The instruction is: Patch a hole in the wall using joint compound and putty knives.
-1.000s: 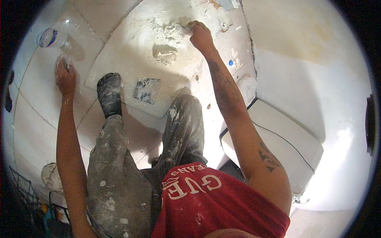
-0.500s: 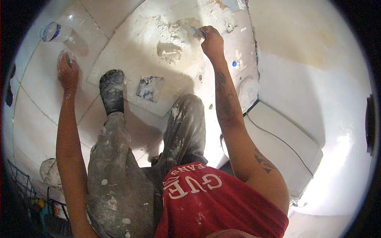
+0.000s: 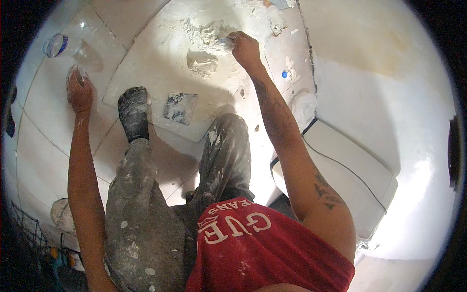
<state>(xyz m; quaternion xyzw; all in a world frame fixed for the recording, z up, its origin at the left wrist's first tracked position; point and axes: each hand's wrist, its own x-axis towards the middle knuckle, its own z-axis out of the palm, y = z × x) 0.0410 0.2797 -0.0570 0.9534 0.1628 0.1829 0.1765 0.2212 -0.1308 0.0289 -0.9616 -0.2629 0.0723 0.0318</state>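
Observation:
In my right hand (image 3: 246, 50) is a putty knife (image 3: 225, 44), its blade partly blurred and low over the wet mix. That pale heap of plaster-like paste (image 3: 210, 33) is spread on a whitened board (image 3: 151, 58) on the floor. A lump with a hollowed edge (image 3: 202, 63) sits nearer to me on the board. To the left, my left hand (image 3: 80, 90) hovers over the floor tiles, white paste on its fingers, which are apart and hold nothing I can see. A clear plastic bottle (image 3: 57, 45) with a blue band lies just beyond it.
A paste-smeared dark square plate (image 3: 180, 108) lies on the board near my sock-covered foot (image 3: 133, 107). A blue bottle cap (image 3: 284, 74) is at the right by the wall. A white appliance-like box (image 3: 340, 165) with a cord stands beside my right arm. A wire rack (image 3: 26, 226) is at lower left.
My right hand has moved left with the putty knife, across the paste. My left hand has shifted slightly left, and the view has tilted a little.

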